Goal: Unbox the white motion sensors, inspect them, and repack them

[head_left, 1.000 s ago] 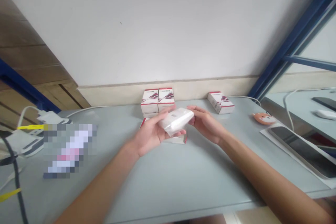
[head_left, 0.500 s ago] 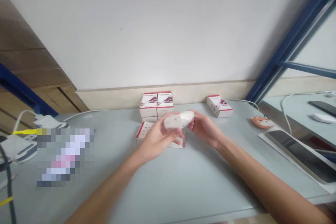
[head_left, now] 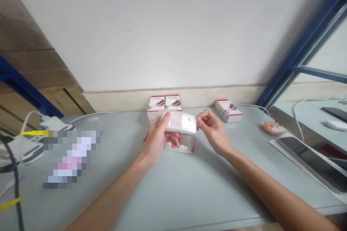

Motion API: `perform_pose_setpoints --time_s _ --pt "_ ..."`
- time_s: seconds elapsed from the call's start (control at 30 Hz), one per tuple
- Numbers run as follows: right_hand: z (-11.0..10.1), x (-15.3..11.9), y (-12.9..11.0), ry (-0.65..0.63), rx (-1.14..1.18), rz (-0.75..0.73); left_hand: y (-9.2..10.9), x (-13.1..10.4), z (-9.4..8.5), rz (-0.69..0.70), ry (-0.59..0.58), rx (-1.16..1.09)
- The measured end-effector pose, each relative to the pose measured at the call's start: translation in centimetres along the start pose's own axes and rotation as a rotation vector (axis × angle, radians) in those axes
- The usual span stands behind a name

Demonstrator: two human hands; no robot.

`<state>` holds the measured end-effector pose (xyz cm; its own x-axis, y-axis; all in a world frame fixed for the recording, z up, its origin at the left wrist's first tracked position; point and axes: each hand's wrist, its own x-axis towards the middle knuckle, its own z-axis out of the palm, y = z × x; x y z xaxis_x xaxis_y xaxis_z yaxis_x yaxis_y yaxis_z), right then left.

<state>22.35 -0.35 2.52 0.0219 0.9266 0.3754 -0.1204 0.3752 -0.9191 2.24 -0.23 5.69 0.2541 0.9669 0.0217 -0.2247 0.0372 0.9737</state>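
Observation:
A white device (head_left: 184, 122) with a pale label and a small red mark is held above the table. My left hand (head_left: 158, 135) grips its left end, thumb on top and fingers curled beneath. At its right end, my right hand (head_left: 211, 128) pinches the edge between thumb and fingertips. Below and behind the device lies an open white and red box (head_left: 188, 143), partly hidden by my left hand. White and red boxes (head_left: 172, 103) stand side by side just behind, against the wall.
Another white and red box (head_left: 229, 110) lies at the back right. Further right are an orange animal-faced object (head_left: 272, 128) and a dark phone-like slab (head_left: 311, 160) on white. Power strips (head_left: 24, 148) with cables and a pixelated screen (head_left: 73, 158) are on the left.
The white device has been turned so that its labelled face now shows. My right hand has shifted to a pinch at its right end, and the open box below is more visible.

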Motion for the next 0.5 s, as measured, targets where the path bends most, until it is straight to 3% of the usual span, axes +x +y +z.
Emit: perform_pose_setpoints --time_s 0.13,0.27,0.4,0.5 --pt "-0.3 -0.4 0.2 0.005 -0.262 -0.253 0.2 0.0 0.0 -0.174 -0.017 -0.096" --pt "-0.5 -1.1 0.1 -0.074 -0.464 -0.454 0.5 0.3 -0.7 -0.293 0.051 -0.127" --pt "-0.4 -1.4 -0.2 -0.162 -0.542 -0.485 0.6 0.8 -1.5 -0.194 0.007 -0.042" --pt "-0.2 -1.6 -0.5 -0.196 -0.512 -0.377 0.7 0.8 -1.8 -0.106 -0.053 -0.064"
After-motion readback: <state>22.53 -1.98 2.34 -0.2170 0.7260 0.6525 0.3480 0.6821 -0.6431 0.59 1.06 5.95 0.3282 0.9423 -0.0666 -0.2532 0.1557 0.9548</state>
